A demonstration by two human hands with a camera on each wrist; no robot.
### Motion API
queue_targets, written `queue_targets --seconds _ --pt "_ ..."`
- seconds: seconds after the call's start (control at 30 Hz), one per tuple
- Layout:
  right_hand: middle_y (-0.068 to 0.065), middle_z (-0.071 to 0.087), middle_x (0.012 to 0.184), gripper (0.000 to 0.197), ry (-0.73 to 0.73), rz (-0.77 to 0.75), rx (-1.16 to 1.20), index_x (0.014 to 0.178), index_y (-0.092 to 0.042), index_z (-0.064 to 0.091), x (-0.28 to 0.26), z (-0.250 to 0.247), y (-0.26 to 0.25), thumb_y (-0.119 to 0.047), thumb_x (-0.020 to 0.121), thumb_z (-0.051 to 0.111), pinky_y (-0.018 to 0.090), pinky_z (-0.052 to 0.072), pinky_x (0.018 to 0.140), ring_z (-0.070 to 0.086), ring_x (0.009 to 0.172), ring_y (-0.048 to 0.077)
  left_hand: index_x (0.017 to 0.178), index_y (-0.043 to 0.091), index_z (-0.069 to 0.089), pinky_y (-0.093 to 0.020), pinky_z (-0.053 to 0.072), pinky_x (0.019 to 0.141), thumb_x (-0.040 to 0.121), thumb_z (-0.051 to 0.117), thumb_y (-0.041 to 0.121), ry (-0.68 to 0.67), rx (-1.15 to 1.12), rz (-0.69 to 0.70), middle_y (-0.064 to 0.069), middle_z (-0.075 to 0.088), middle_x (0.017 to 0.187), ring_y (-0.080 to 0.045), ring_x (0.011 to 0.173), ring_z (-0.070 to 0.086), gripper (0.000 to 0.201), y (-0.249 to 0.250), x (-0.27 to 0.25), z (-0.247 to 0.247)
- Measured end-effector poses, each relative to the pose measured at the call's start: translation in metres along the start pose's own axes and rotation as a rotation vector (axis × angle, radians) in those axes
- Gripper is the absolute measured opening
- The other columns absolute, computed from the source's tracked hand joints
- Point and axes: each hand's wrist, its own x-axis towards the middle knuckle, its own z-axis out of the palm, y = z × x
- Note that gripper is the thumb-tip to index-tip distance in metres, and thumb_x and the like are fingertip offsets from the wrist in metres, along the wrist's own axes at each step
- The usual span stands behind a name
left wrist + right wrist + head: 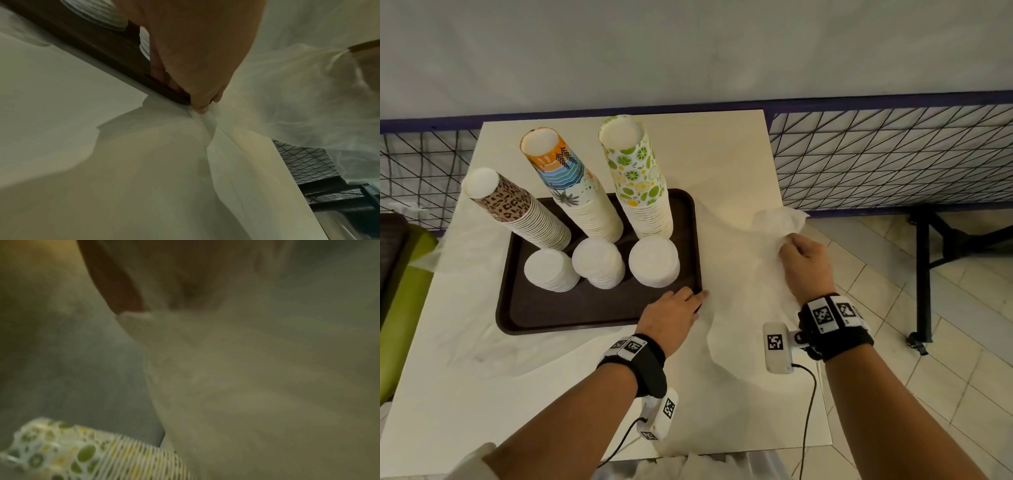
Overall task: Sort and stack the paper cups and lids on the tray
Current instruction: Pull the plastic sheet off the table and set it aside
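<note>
Three tall stacks of paper cups stand upside down along the far side of the brown tray [599, 318]: a leopard-print stack [517, 209] on the left, an orange-and-blue stack [571, 181] in the middle and a lime-print stack [637, 174] on the right. Just in front of each sits a short pile of white lids [551, 270], [598, 262], [654, 262]. The tray lies on a pale table [448, 394]. My left hand [671, 317] rests on the tray's near right corner, fingers fairly straight, their tips pressing a thin white sheet [743, 301] at the rim. My right hand [806, 265], lifted off to the right, has its fingers curled round a bunched-up part of that same sheet.
</note>
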Motion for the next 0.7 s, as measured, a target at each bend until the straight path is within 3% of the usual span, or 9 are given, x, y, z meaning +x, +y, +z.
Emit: queue_targets --seconds 0.1,0.23,0.33,0.47,0.57,0.63,0.7 --pt "0.005 0.055 0.067 0.019 0.137 0.028 0.275 0.074 -0.007 0.064 -0.013 -0.017 0.001 -0.014 0.087 0.051 0.030 0.041 0.059 0.049 0.062 0.019 0.160 0.035 0.028 -0.037 0.057 0.079 0.109 0.041 0.032 -0.005 0.004 -0.004 0.004 0.049 0.132 -0.021 0.106 0.053 0.052 0.001 -0.001 -0.002" --pt "-0.012 0.062 0.061 0.021 0.271 0.005 0.562 0.077 -0.016 0.067 -0.029 -0.039 0.000 -0.008 0.091 0.054 0.018 0.046 0.057 0.055 0.058 0.005 0.159 0.035 0.030 -0.036 0.056 0.076 0.108 0.042 0.030 0.007 0.000 -0.002 0.003 0.049 0.131 -0.021 0.105 0.052 0.052 0.002 -0.001 -0.002" --pt "-0.012 0.065 0.064 0.041 0.253 -0.027 0.581 0.071 -0.026 0.075 -0.032 -0.047 0.005 0.000 0.092 0.051 0.021 0.048 0.061 0.058 0.062 0.008 0.159 0.033 0.029 -0.039 0.057 0.081 0.108 0.042 0.031 -0.014 0.001 -0.001 0.000 0.048 0.133 -0.023 0.109 0.053 0.053 0.006 -0.002 -0.003" --pt "-0.009 0.053 0.057 0.035 0.142 -0.065 0.373 0.065 -0.018 0.064 -0.038 -0.051 0.009 0.000 0.091 0.050 0.023 0.037 0.051 0.045 0.055 0.012 0.157 0.020 0.031 -0.041 0.056 0.091 0.105 0.045 0.039 0.089 -0.086 -0.031 -0.005 0.049 0.137 -0.026 0.122 0.056 0.057 0.025 -0.009 -0.021" --pt "0.000 0.052 0.059 0.029 -0.002 -0.045 0.230 0.069 -0.003 0.061 -0.042 -0.045 0.011 0.006 0.093 0.046 0.025 0.037 0.051 0.046 0.053 0.014 0.161 0.019 0.013 -0.038 0.048 0.109 0.092 0.063 0.051 0.225 -0.411 0.018 -0.004 0.037 0.155 -0.021 0.139 0.045 0.091 0.041 -0.021 -0.038" --pt "0.002 0.055 0.061 0.032 -0.135 -0.017 0.225 0.067 -0.011 0.064 -0.047 -0.037 0.010 0.001 0.092 0.048 0.029 0.040 0.056 0.050 0.058 0.018 0.162 0.032 -0.003 -0.037 0.042 0.116 0.078 0.075 0.059 0.228 -0.653 0.102 0.011 0.018 0.161 -0.016 0.146 0.035 0.118 0.050 -0.028 -0.053" --pt "0.001 0.054 0.059 0.038 -0.251 0.020 0.242 0.061 -0.016 0.063 -0.055 -0.023 0.006 0.000 0.093 0.049 0.030 0.039 0.057 0.049 0.056 0.018 0.160 0.041 -0.013 -0.035 0.038 0.118 0.069 0.087 0.057 0.144 -0.779 0.165 0.024 0.008 0.160 -0.011 0.150 0.027 0.137 0.057 -0.030 -0.061"
